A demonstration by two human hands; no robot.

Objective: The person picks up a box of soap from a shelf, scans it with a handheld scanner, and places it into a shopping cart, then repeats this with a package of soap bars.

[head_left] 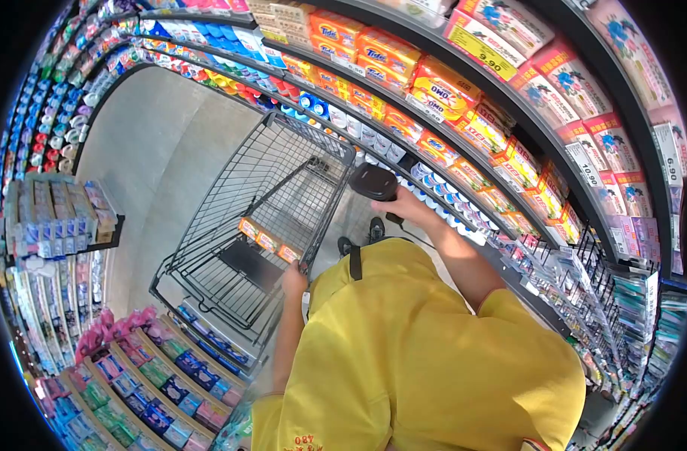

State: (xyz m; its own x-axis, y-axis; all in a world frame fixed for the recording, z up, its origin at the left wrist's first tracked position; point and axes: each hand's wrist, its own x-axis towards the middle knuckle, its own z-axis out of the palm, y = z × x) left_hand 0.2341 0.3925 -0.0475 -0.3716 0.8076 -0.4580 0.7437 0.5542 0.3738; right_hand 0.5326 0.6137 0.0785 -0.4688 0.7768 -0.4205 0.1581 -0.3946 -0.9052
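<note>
Shopping cart: dark grey wire mesh, black frame, with an orange handle strip marked in small white panels. Scanner: black, matte. Shirt: bright yellow, with small red lettering at its lower hem; a black strap crosses it. Shoes: black. Floor: pale grey, plain. Detergent boxes along the upper shelf edge: orange and yellow with blue and red logos. Packs at the top right shelf: pink and white with blue flower prints. Price tags: yellow with black figures. Bottles on the left shelves: blue, white, green and red. Small packs at the lower left: pink, green and blue.
</note>
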